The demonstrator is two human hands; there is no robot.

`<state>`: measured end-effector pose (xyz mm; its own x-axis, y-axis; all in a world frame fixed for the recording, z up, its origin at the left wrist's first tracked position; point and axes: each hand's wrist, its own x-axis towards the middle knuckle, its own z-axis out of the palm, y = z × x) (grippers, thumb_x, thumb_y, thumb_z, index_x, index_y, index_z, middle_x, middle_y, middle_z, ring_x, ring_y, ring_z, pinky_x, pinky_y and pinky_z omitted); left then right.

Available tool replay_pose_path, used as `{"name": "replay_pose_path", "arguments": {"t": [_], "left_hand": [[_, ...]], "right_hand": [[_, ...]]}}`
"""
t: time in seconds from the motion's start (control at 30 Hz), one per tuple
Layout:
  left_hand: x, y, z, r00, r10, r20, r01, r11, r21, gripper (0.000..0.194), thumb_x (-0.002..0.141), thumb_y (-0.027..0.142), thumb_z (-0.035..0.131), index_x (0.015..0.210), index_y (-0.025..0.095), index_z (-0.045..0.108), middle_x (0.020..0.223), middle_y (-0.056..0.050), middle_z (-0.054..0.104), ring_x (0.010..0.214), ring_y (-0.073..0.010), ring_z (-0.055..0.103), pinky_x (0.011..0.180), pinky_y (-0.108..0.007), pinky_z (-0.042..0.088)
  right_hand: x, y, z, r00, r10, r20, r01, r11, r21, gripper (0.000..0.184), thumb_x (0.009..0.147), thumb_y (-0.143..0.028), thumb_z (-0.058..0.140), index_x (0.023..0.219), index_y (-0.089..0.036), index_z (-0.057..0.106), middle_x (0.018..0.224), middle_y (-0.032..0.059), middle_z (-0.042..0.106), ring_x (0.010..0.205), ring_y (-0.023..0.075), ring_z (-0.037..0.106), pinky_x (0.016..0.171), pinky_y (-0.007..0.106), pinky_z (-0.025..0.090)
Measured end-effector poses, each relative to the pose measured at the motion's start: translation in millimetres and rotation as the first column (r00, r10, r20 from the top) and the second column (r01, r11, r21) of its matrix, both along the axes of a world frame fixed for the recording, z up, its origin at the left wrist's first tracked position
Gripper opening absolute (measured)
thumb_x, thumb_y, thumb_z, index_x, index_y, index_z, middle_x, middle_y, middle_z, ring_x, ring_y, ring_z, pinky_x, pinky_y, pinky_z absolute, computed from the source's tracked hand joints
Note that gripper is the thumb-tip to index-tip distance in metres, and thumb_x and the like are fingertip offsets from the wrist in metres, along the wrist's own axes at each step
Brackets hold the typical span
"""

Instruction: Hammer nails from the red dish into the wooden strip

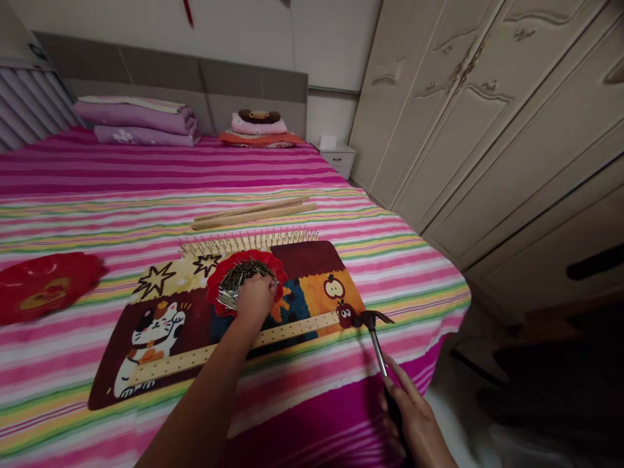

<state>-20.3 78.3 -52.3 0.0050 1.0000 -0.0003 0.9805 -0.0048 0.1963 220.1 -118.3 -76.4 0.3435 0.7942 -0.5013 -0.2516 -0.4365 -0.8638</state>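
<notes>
We see a big striped bed (380, 253), and all our things lie on it. Next in size is the mat (302, 257) with pictures on it, flat on the bed. On the near side of the mat lies our long strip of wood (292, 330), full of little holes. It runs the long way from the near left to the right, with its right end a bit farther off. Our left arm goes right over it and hides a piece of its middle. At the far edge of the mat is a row of pins (248, 242), like a comb with its thin teeth up. The hammer (379, 351) is just past the right end of the strip, with its head far and its grip near. Our right hand (412, 409) is wrapped tight around that grip, so it is the hand nearer to the strip's right end. The red bowl (213, 283) sits on the mat, on the far side of the strip. Our left hand (257, 296) is in the bowl, down on the heap of nails (246, 270), so the strip lies on the near side of it. We cannot tell if its fingers are pinched on a nail or apart.
</notes>
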Motion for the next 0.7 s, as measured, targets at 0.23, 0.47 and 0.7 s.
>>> {"name": "replay_pose_path", "arguments": {"t": [0.23,0.47,0.7], "left_hand": [[-5,2,2.4,0.999,0.004,0.053,-0.003,1.0,-0.017,0.02,0.074,0.021,0.046,0.078,0.016,0.065,0.088,-0.011,0.065,0.082,-0.0212,0.06,0.071,-0.028,0.041],[-27,-2,7.4,0.726,0.137,0.673,-0.137,0.989,-0.054,0.013,0.065,0.028,0.057,0.071,0.018,0.062,0.069,-0.002,0.065,0.065,-0.0153,0.058,0.061,-0.025,0.042],[-14,-25,20.3,0.226,0.213,0.951,-0.03,0.977,-0.212,0.04,0.048,0.04,0.074,0.076,0.014,0.063,0.062,-0.001,0.063,0.052,-0.0094,0.052,0.051,-0.022,0.041]], "right_hand": [[0,-1,2.5,1.0,0.003,0.01,-0.003,1.0,0.004,0.063,0.076,-0.044,0.057,0.133,-0.027,0.04,0.055,-0.0078,0.049,0.031,0.0042,0.035,0.027,0.013,0.024],[3,-4,-6.8,0.999,-0.01,-0.035,0.01,1.0,-0.003,0.064,0.076,-0.043,0.058,0.134,-0.027,0.038,0.053,-0.0085,0.048,0.031,0.0043,0.035,0.027,0.013,0.023],[2,-4,-6.8,0.998,-0.022,-0.055,0.023,0.999,0.026,0.067,0.075,-0.044,0.06,0.135,-0.027,0.037,0.054,-0.0085,0.05,0.03,0.0045,0.037,0.026,0.012,0.023]]}}
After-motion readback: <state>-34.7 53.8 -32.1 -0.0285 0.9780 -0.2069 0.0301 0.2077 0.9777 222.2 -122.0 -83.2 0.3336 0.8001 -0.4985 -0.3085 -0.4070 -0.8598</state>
